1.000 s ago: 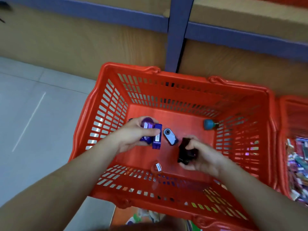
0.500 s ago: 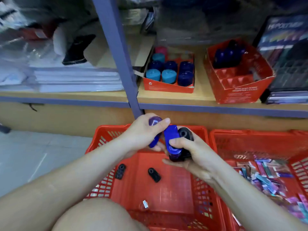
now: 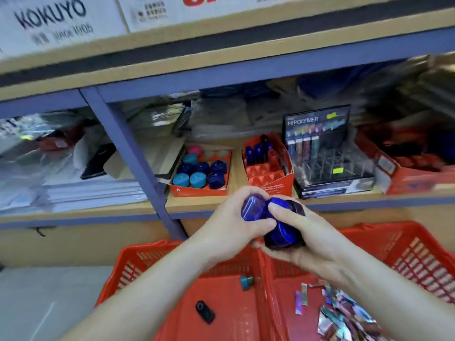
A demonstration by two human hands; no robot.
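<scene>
Two hands are seen touching each other above two red baskets. One blue sharpener [image 3: 252, 208] is gripped in the curled fingers of the left hand [image 3: 234, 227]; a second blue sharpener [image 3: 280, 233] and a dark sharpener [image 3: 296, 207] are clasped in the right hand [image 3: 310, 239], palm upward. All are held just before the shelf edge [image 3: 197, 204], with open room beneath over the left basket [image 3: 138, 264] and right basket [image 3: 418, 252].

White carton [image 3: 61, 25] reads KOKUYO, since 1905 — black display box [image 3: 317, 134], HI-POLYMER.
</scene>
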